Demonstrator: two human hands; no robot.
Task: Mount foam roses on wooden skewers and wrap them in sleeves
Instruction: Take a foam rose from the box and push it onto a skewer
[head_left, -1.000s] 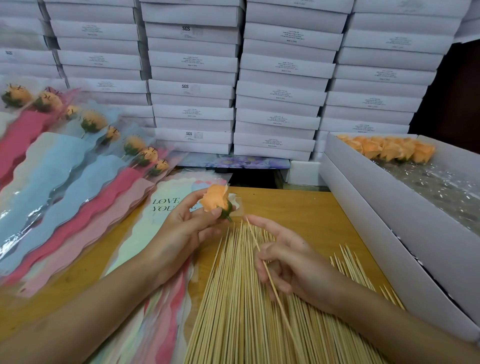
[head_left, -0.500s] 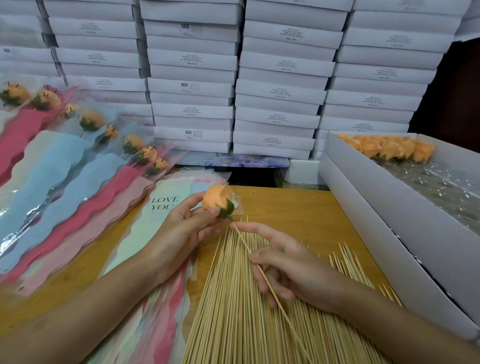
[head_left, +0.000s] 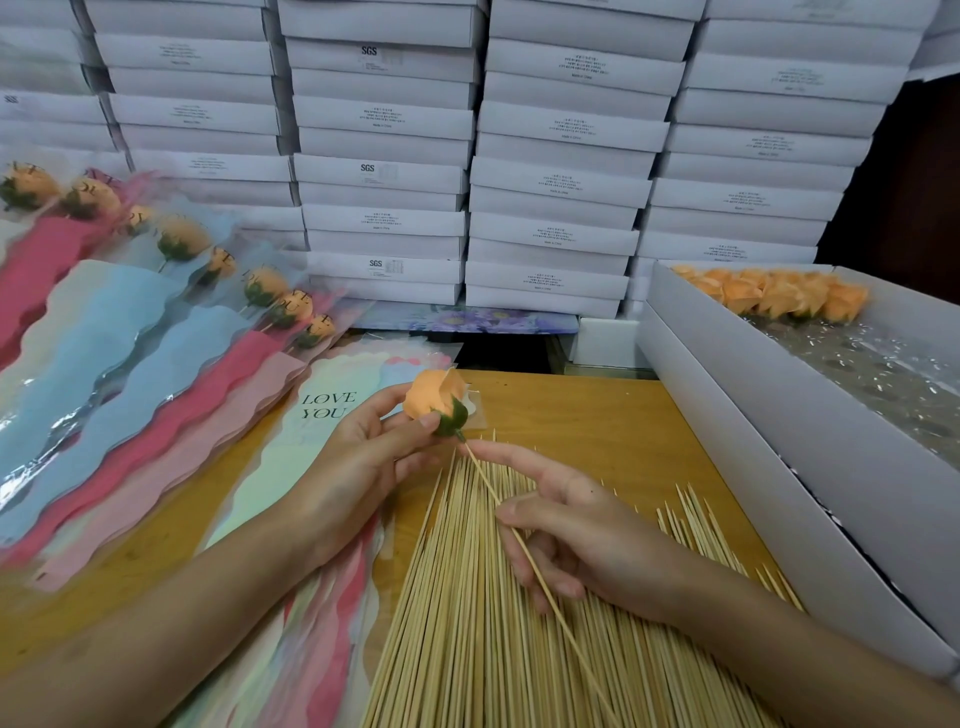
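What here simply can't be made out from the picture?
Head view: whether the thin wooden skewer has entered the orange foam rose, hidden by its green base.
Head view: small print on the stacked white boxes, too small.
Head view: wrapped roses at left, blurred.

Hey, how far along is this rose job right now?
Done: several sleeved roses lie at the left. In hand: the left hand holds a foam rose, the right hand a skewer, its tip at the rose's green base. Left: pushing it in, sleeving it, plus the loose roses in the white box.
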